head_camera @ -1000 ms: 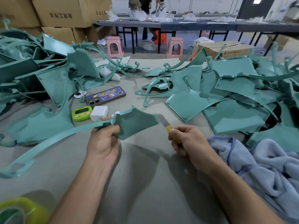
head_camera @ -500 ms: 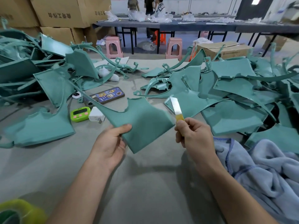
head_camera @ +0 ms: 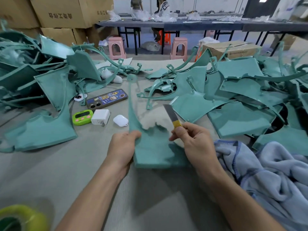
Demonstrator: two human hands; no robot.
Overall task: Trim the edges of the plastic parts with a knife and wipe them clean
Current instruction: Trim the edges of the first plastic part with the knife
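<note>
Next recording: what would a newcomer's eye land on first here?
At centre, the left hand grips a teal plastic part while the right hand holds a yellow-handled knife, blade pointing up. A left heap and right heap of like parts flank them, and a blue towel lies bunched at lower right.

**Part gripped, blade up**

The left hand [head_camera: 124, 147] grips a teal plastic part [head_camera: 153, 152] by its left edge, and the part's thin arm stretches away from the person. The right hand [head_camera: 195, 144] pinches a yellow-handled knife [head_camera: 171, 116], blade pointing up and away. The part's notched edge is blurred, so blade contact is unclear. A blue cloth [head_camera: 266, 172] lies just to the right.
</note>
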